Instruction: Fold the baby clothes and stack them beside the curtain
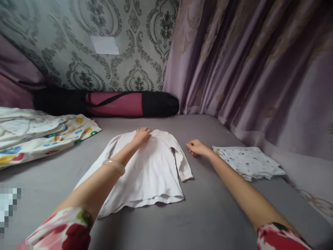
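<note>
A white long-sleeved shirt lies spread on the grey bed surface, its collar pointing away from me and its hem toward me. My left hand rests on the shirt beside the collar, fingers laid flat on the cloth. The forearm, with a pale bangle at the wrist, covers part of the shirt's left side. Just right of the shirt's right shoulder is my right hand, apart from the cloth. Its fingers are curled in loosely, with nothing visible in them. The shirt's right sleeve angles down beside the body.
Folded white cloth with small dark prints lies to the right. Crumpled fabric with colourful prints is at the left. A long black and maroon bag lies along the patterned wall. Purple curtains hang down the right side.
</note>
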Available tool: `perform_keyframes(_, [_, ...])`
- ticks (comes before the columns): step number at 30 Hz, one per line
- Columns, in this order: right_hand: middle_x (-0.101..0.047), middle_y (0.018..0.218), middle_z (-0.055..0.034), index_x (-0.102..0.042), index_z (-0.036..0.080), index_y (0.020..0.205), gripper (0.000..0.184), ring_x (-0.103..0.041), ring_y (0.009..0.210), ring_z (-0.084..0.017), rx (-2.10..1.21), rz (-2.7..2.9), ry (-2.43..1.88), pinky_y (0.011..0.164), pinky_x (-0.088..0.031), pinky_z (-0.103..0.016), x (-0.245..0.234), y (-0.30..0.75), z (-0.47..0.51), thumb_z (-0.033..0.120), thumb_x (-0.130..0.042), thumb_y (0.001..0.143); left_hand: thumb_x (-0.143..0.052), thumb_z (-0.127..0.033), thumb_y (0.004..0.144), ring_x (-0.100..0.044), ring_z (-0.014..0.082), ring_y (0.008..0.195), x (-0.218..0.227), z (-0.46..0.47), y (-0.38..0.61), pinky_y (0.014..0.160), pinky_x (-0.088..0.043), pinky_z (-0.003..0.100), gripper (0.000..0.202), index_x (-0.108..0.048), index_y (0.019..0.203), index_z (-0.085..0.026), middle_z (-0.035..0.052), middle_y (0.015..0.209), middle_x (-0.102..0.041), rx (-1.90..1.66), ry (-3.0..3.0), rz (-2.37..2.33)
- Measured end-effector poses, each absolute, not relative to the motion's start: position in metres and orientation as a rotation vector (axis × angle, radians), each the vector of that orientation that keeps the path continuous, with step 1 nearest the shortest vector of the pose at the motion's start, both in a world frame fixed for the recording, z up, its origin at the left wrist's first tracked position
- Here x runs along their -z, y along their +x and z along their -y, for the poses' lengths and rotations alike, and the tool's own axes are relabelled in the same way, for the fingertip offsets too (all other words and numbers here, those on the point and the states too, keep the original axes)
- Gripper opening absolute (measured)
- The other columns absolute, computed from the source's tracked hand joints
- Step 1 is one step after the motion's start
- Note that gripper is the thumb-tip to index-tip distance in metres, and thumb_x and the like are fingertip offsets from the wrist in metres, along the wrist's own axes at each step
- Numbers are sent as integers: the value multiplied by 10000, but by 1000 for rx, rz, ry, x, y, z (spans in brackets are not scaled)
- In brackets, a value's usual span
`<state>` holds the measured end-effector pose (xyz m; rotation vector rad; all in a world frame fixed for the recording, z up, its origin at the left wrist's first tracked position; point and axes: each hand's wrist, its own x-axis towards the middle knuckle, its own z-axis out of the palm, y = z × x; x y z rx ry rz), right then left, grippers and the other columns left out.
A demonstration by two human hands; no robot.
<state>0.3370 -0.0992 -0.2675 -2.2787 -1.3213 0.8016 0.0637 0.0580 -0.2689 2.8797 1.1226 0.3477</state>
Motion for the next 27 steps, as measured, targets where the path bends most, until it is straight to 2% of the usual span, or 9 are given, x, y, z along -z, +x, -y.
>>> perform_keyframes(2, [-531, 492, 13, -547, 181, 631, 332, -484, 425, -107, -785, 1439, -2341, 461, -343, -221, 269, 332, 131, 391, -541, 888, -360, -198, 931, -545, 265, 1079, 273, -49, 88, 919, -421, 410, 313, -592, 1139, -161, 132, 1155, -613, -395, 2841, -942])
perform_keyframes(5, [-615, 637, -15, -587, 193, 691, 269, -564, 601, -147, -579, 1665, -2377, 534, -345, -234, 269, 315, 164, 431, -603, 815, -342, -126, 902, -569, 223, 1050, 288, -40, 119, 945, -436, 368, 324, -615, 1074, -150, 127, 1100, -633, -487, 2771, -719])
perform_keyframes(8, [-648, 800, -40, -602, 201, 773, 238, -591, 753, -173, -424, 1734, -2377, 619, -373, -238, 270, 299, 176, 438, -622, 774, -336, -115, 891, -549, 218, 1109, 308, -33, 139, 983, -432, 370, 337, -586, 1118, -127, 145, 1154, -612, -614, 2706, -663])
perform_keyframes(10, [-640, 839, -42, -595, 198, 757, 193, -582, 793, -167, -422, 1752, -2339, 657, -380, -232, 271, 294, 176, 389, -619, 769, -331, -125, 896, -535, 221, 1140, 320, -30, 144, 998, -429, 391, 350, -554, 1167, -123, 153, 1196, -594, -719, 2646, -694])
perform_keyframes(17, [-526, 605, 43, -536, 181, 672, 94, -458, 568, -96, -854, 1489, -2118, 515, -310, -198, 256, 311, 166, 235, -604, 709, -343, -197, 923, -560, 215, 1102, 326, -28, 142, 1001, -439, 385, 328, -564, 1154, -123, 142, 1149, -621, -842, 2552, -697])
perform_keyframes(21, [-486, 569, 58, -536, 179, 731, 55, -441, 532, -93, -795, 1246, -2032, 479, -307, -183, 234, 340, 154, 191, -567, 687, -348, -249, 935, -514, 228, 1202, 320, -24, 143, 1059, -396, 415, 373, -540, 1235, -137, 151, 1283, -572, -794, 2599, -709])
perform_keyframes(27, [-602, 736, 17, -596, 168, 904, 227, -494, 581, -102, -563, 1213, -1944, 515, -367, -185, 213, 396, 137, 223, -533, 693, -352, -323, 959, -482, 232, 1257, 315, -18, 142, 1095, -363, 414, 401, -532, 1270, -147, 143, 1333, -550, -778, 2648, -718])
